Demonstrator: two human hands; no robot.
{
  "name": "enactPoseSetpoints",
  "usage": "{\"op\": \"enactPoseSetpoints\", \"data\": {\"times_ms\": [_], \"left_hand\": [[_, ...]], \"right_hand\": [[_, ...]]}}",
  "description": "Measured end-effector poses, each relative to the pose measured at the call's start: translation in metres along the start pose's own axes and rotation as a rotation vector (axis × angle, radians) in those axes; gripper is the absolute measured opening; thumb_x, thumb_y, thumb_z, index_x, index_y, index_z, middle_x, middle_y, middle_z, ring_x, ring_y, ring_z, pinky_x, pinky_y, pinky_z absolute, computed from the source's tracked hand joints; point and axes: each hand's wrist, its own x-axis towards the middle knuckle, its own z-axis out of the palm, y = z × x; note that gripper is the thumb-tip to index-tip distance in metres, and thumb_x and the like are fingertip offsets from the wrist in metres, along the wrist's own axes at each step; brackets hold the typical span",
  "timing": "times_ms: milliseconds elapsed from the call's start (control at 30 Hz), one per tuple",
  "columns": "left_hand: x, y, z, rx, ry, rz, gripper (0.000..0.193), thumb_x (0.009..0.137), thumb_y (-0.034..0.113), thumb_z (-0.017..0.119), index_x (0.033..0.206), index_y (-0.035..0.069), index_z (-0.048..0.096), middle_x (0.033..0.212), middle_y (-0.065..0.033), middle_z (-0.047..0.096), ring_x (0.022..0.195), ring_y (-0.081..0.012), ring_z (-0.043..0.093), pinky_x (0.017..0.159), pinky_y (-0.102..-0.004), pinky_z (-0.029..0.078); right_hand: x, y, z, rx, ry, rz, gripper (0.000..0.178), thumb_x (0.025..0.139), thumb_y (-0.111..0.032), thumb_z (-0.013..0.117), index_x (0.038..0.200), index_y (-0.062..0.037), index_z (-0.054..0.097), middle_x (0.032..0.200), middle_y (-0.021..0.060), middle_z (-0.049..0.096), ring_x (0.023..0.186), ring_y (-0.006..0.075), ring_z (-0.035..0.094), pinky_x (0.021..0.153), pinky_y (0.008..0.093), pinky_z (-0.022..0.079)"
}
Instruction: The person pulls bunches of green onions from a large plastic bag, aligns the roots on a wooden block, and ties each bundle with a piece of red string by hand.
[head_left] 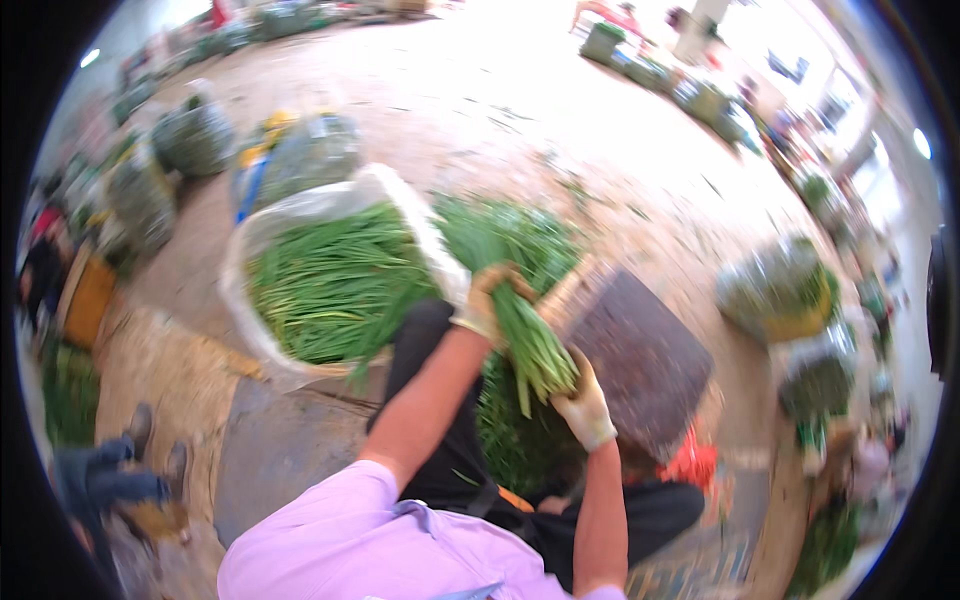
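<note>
a gloved left hand (492,300) wraps a bunch of slender green stalks (532,350), paler at the cut-looking ends, between a white sack (240,290) and dark board (645,355); the right hand (587,408) meets those ends, its grip unclear.

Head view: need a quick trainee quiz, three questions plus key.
1. True or false: the open white sack stands to the left of the dark slab.

2. The left hand is closed around:
a) the sack's rim
b) the slab's edge
c) the green bunch

3. Fill in: the right hand is at the bunch's ____ end, not its leafy one.

Key: 1 true; 2 c; 3 pale stalk
</note>
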Motion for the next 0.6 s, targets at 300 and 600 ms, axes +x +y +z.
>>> {"op": "enactPoseSetpoints", "data": {"times_ms": [300, 600], "left_hand": [[0.0, 0.002, 0.016, -0.006, 0.117, -0.028, 0.024, 0.086, 0.011, 0.063, 0.106, -0.001, 0.057, 0.076, -0.0098, 0.062, 0.073, -0.0263, 0.064, 0.074, -0.0455, 0.057], [-0.002, 0.002, 0.017, 0.324, 0.082, 0.109, 0.023, 0.086, 0.016, 0.061, 0.104, 0.002, 0.061, 0.08, -0.0105, 0.066, 0.08, -0.0287, 0.067, 0.081, -0.0435, 0.056]], "right_hand": [[-0.075, 0.036, -0.043, -0.665, -0.556, 0.278, 0.05, 0.082, -0.011, 0.073, 0.129, 0.0, 0.06, 0.122, 0.0174, 0.068, 0.116, 0.0282, 0.065, 0.1, 0.0366, 0.05], [0.011, -0.086, -0.001, -0.627, 0.239, -0.314, 0.048, 0.081, -0.012, 0.074, 0.126, 0.0, 0.06, 0.123, 0.0196, 0.063, 0.114, 0.0335, 0.062, 0.097, 0.0397, 0.049]]}}
